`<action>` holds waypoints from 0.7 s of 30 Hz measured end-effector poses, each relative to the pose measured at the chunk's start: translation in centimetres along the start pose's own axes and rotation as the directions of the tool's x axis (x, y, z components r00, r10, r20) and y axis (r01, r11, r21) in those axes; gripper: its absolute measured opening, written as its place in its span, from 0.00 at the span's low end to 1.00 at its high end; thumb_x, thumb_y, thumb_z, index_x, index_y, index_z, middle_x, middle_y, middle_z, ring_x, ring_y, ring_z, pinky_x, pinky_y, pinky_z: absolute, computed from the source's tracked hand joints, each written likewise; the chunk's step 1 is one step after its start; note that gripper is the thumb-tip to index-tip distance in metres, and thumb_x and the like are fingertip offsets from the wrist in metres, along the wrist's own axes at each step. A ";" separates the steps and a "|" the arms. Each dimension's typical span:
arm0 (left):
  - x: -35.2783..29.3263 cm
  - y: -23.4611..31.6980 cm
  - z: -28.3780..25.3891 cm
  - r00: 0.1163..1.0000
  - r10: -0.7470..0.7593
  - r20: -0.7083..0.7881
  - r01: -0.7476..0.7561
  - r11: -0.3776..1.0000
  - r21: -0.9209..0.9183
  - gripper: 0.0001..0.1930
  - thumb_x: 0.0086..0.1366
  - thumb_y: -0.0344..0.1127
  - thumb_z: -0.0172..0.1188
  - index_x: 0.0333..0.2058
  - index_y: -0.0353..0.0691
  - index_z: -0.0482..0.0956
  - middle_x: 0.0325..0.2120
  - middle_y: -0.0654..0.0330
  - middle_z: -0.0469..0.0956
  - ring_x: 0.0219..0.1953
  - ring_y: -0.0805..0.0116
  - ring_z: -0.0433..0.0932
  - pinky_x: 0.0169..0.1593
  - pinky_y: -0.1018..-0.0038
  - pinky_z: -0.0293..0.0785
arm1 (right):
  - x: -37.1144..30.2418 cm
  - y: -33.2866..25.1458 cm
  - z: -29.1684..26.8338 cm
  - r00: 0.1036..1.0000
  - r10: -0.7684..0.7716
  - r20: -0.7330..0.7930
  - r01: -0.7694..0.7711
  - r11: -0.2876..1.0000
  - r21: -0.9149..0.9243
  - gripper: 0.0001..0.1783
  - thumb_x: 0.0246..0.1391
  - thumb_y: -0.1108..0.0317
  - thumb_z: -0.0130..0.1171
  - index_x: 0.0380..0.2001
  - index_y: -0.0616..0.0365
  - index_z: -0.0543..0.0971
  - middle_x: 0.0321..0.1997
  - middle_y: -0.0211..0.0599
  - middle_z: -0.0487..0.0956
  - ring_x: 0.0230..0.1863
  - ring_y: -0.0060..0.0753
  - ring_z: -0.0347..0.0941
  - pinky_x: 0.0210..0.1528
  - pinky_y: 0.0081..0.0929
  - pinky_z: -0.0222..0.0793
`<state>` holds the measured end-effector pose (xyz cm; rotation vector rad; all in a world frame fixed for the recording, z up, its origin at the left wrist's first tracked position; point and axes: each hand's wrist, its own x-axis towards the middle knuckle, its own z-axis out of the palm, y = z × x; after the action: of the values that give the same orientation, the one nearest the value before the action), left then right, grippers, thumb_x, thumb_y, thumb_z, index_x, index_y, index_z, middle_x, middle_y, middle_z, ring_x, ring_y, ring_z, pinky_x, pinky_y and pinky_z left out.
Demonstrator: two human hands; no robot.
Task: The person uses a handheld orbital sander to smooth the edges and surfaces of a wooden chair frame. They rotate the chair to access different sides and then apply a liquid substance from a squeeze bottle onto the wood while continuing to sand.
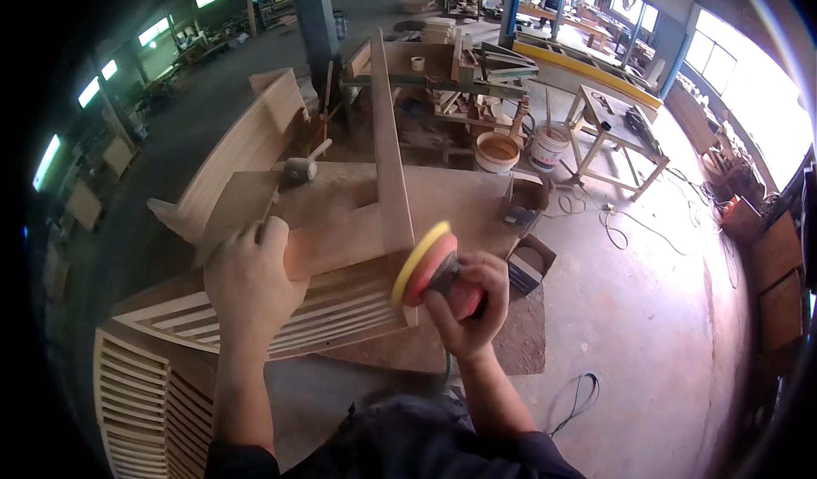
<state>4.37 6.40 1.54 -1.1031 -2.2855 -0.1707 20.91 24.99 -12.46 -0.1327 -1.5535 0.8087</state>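
A sander (pixel 425 266) with a round yellow pad and a red body is in my right hand (pixel 477 309), its pad tilted toward the left. My right fingers wrap round the body. The pad is beside the lower end of a long upright wooden board (pixel 391 164); whether they touch I cannot tell. My left hand (pixel 247 283) is closed round the left end of a flat wooden rail (pixel 340 242), which runs to that board. Below the rail lie several pale slats (pixel 332 313) of the same wooden piece. A mallet (pixel 301 169) rests beyond my left hand on the worktable (pixel 459 194).
A curved wooden panel (pixel 242 151) stands at the left, a slatted frame (pixel 132 394) at the lower left. Open boxes (pixel 529 266) sit at the table's right edge. Buckets (pixel 496 151) and a small metal-legged table (pixel 617 130) are farther off. Cords (pixel 587 394) lie on the floor.
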 end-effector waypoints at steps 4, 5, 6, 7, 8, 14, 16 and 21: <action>0.3 -0.1 -0.2 0.998 0.042 -0.043 -0.042 0.999 0.008 0.15 0.50 0.32 0.74 0.30 0.44 0.74 0.27 0.58 0.80 0.33 0.54 0.83 0.35 0.58 0.78 | 2.9 -1.2 -0.2 0.996 0.077 0.046 -0.082 0.989 0.122 0.29 0.50 0.68 0.81 0.50 0.61 0.75 0.52 0.49 0.78 0.53 0.43 0.76 0.60 0.38 0.72; 0.3 -0.1 -0.3 0.998 0.046 -0.040 -0.046 0.999 0.001 0.15 0.50 0.32 0.74 0.31 0.44 0.74 0.27 0.58 0.81 0.33 0.54 0.83 0.35 0.58 0.79 | 2.8 -0.8 -0.4 0.997 0.059 0.056 -0.065 0.991 0.116 0.29 0.51 0.68 0.81 0.50 0.61 0.75 0.53 0.47 0.78 0.54 0.41 0.76 0.61 0.37 0.71; 0.3 -0.1 -0.3 0.999 0.029 -0.022 -0.029 0.999 -0.019 0.15 0.50 0.32 0.75 0.32 0.44 0.75 0.28 0.57 0.81 0.35 0.52 0.83 0.36 0.57 0.78 | 2.2 -0.5 -0.4 0.993 0.101 0.059 -0.109 0.984 0.139 0.28 0.51 0.68 0.81 0.50 0.61 0.75 0.53 0.46 0.78 0.54 0.40 0.76 0.61 0.37 0.71; 0.3 0.0 -0.2 1.000 0.013 -0.001 -0.013 0.999 -0.036 0.15 0.51 0.32 0.75 0.32 0.43 0.75 0.29 0.55 0.82 0.37 0.50 0.84 0.38 0.56 0.78 | 1.2 0.0 -0.5 0.987 0.146 0.062 -0.154 0.974 0.164 0.28 0.51 0.69 0.81 0.50 0.61 0.75 0.53 0.45 0.77 0.54 0.40 0.76 0.61 0.36 0.71; 0.4 0.1 -0.2 1.000 -0.001 0.019 0.002 0.999 -0.053 0.16 0.51 0.33 0.75 0.33 0.42 0.75 0.31 0.54 0.82 0.38 0.48 0.84 0.39 0.54 0.78 | 0.3 0.5 -0.8 0.980 0.189 0.066 -0.198 0.962 0.189 0.28 0.51 0.69 0.81 0.50 0.61 0.75 0.52 0.45 0.77 0.54 0.39 0.75 0.61 0.36 0.71; 0.0 -0.2 0.3 1.000 -0.009 -0.010 0.008 0.999 -0.031 0.16 0.50 0.32 0.75 0.34 0.42 0.76 0.31 0.54 0.83 0.39 0.49 0.84 0.41 0.54 0.79 | 2.0 -1.0 -1.0 0.989 0.136 0.063 -0.139 0.990 0.032 0.29 0.48 0.70 0.82 0.49 0.59 0.75 0.53 0.44 0.77 0.54 0.41 0.76 0.61 0.37 0.72; 0.1 -0.2 0.0 1.000 -0.006 0.010 0.007 0.999 -0.037 0.15 0.51 0.31 0.75 0.33 0.42 0.76 0.31 0.54 0.83 0.39 0.49 0.84 0.41 0.54 0.79 | 3.1 -1.9 -0.4 0.998 0.004 0.056 0.000 0.998 -0.066 0.30 0.46 0.70 0.83 0.48 0.58 0.75 0.52 0.46 0.78 0.54 0.44 0.77 0.60 0.38 0.73; 0.3 -0.1 -0.3 1.000 0.004 0.011 -0.004 0.999 -0.041 0.15 0.51 0.31 0.74 0.32 0.43 0.75 0.31 0.55 0.83 0.38 0.51 0.84 0.39 0.56 0.80 | -1.4 -1.2 0.8 0.982 -0.189 0.008 0.181 0.924 -0.338 0.34 0.41 0.67 0.87 0.49 0.52 0.76 0.51 0.48 0.78 0.50 0.48 0.78 0.50 0.41 0.79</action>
<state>4.29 6.44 1.94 -1.1320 -2.2986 -0.2114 20.87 23.02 -12.92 -0.2407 -1.6436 0.3852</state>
